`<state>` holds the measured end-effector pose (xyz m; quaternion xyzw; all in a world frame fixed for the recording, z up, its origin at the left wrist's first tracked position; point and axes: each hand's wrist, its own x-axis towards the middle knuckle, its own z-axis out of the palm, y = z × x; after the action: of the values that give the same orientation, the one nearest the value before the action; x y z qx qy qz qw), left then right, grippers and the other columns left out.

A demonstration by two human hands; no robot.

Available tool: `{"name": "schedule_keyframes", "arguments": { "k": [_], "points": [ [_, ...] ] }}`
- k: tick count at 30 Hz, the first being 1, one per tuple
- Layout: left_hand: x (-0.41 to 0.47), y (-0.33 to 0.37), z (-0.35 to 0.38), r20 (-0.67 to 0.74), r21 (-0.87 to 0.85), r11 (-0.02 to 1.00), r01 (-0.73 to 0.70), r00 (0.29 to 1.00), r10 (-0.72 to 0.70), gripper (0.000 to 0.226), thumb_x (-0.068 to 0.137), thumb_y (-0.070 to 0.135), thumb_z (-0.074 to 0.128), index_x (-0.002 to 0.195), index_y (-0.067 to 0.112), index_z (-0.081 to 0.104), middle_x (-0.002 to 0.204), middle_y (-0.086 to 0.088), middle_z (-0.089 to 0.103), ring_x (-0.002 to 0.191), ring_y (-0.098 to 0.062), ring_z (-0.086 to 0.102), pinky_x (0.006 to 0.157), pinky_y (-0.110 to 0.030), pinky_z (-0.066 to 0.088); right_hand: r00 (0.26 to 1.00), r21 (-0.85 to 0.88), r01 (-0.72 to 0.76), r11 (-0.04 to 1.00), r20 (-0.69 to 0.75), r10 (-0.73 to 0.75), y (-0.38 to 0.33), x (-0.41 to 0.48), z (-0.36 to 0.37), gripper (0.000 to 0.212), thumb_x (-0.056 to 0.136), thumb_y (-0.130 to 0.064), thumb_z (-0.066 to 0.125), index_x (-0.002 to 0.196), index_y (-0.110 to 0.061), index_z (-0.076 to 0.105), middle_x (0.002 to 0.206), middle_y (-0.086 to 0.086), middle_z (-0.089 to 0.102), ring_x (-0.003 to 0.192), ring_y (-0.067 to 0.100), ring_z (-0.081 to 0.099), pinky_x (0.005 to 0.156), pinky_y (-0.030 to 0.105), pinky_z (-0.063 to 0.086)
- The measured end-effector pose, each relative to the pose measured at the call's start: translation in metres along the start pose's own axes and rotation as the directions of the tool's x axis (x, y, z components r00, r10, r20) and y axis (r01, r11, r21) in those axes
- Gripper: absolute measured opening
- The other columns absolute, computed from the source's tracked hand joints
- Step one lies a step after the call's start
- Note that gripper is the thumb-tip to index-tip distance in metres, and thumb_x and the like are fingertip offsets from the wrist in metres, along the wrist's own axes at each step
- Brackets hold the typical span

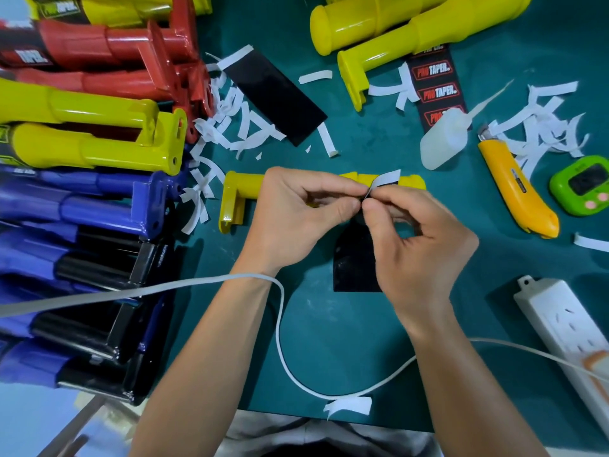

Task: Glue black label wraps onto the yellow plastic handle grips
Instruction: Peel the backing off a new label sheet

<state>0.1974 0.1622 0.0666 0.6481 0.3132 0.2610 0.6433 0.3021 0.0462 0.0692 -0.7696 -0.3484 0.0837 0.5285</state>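
Observation:
A yellow handle grip (pixel 242 191) lies across the green mat, partly hidden behind my hands. In front of it, a black label wrap (pixel 354 262) hangs from my fingers. My left hand (pixel 296 212) pinches its top edge. My right hand (pixel 415 239) pinches the same edge, where a white backing strip (pixel 385 179) curls up away from the black. Another black label (pixel 276 94) lies face down further back, and a printed label strip (pixel 435 87) lies under a yellow grip (pixel 389 57) at the top right.
Stacked red, yellow, blue and black grips (pixel 82 153) fill the left side. Several white backing scraps (pixel 230 123) litter the mat. A glue bottle (pixel 443 140), yellow utility knife (pixel 517 189), green timer (pixel 583 184) and white power strip (pixel 566 328) sit right. A white cable (pixel 280 324) loops across my forearms.

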Motion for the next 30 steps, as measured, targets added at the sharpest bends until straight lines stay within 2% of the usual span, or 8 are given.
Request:
{"name": "schedule_keyframes", "arguments": {
  "k": [3,11,15,18,23,27,30],
  "points": [
    [-0.0003,0.0027,0.0004,-0.004,0.037,0.999,-0.017,1.000,0.018,0.043,0.080,-0.004,0.079,0.108,0.028,0.074,0.083,0.021,0.077,0.079,0.001,0.074,0.074,-0.014,0.055,0.998,0.042,-0.055,0.998,0.012,0.054,-0.0012,0.0016,-0.0014,0.006,0.089,-0.007,0.078,0.092,-0.012,0.081,0.083,-0.005,0.076,0.075,0.011,0.073,0.071,0.026,0.058],
    [0.0001,0.0014,0.0000,-0.014,0.045,0.999,0.001,1.000,-0.001,0.033,0.080,-0.001,0.080,0.104,0.021,0.078,0.081,0.017,0.078,0.076,-0.001,0.073,0.073,-0.017,0.056,1.000,0.000,0.025,1.000,-0.013,-0.025,-0.0001,0.0004,-0.0008,0.006,0.092,-0.005,0.076,0.091,-0.006,0.082,0.081,0.002,0.076,0.072,0.017,0.071,0.066,0.029,0.056],
    [0.0000,-0.0002,-0.0005,-0.011,0.036,0.999,0.010,1.000,-0.010,0.027,0.079,-0.001,0.081,0.093,0.022,0.080,0.082,0.015,0.078,0.077,-0.003,0.075,0.073,-0.017,0.056,0.999,0.034,0.040,0.999,-0.001,-0.040,0.0011,0.0012,-0.0018,0.006,0.091,-0.005,0.077,0.094,-0.007,0.082,0.086,-0.005,0.075,0.077,0.010,0.072,0.071,0.023,0.057],
    [0.0005,0.0008,-0.0011,-0.004,0.038,0.999,-0.001,1.000,0.001,0.031,0.080,-0.002,0.081,0.102,0.020,0.078,0.082,0.016,0.078,0.078,-0.003,0.075,0.073,-0.016,0.056,0.999,0.039,0.053,0.998,0.005,-0.053,0.0017,0.0025,-0.0021,0.008,0.089,-0.005,0.079,0.095,-0.007,0.082,0.089,-0.013,0.072,0.079,0.005,0.072,0.075,0.018,0.056],
    [0.0002,0.0021,-0.0004,-0.001,0.052,0.999,-0.008,1.000,0.008,0.038,0.080,-0.004,0.081,0.106,0.023,0.076,0.083,0.017,0.078,0.079,-0.003,0.075,0.074,-0.017,0.056,0.997,0.037,0.072,0.997,0.003,-0.073,0.0041,0.0017,-0.0014,0.008,0.089,-0.003,0.078,0.095,-0.006,0.082,0.089,-0.013,0.072,0.079,0.006,0.072,0.074,0.018,0.056],
    [0.0003,0.0020,-0.0007,-0.016,0.051,0.999,0.002,1.000,-0.001,0.033,0.079,0.001,0.080,0.105,0.022,0.077,0.083,0.016,0.078,0.079,-0.006,0.075,0.075,-0.019,0.057,0.999,0.077,0.029,0.997,0.033,-0.031,0.0066,0.0023,-0.0017,0.011,0.090,-0.001,0.077,0.095,-0.009,0.082,0.091,-0.018,0.071,0.081,0.005,0.072,0.075,0.020,0.055],
    [0.0003,0.0025,-0.0010,-0.023,0.064,0.998,-0.007,1.000,0.008,0.038,0.080,0.001,0.080,0.106,0.028,0.076,0.082,0.018,0.078,0.077,-0.003,0.074,0.074,-0.017,0.056,0.997,0.136,-0.045,0.990,0.073,0.036,0.0077,0.0052,-0.0026,0.015,0.090,-0.002,0.076,0.096,-0.015,0.081,0.090,-0.015,0.074,0.081,0.005,0.072,0.076,0.019,0.054]
  ]
}}
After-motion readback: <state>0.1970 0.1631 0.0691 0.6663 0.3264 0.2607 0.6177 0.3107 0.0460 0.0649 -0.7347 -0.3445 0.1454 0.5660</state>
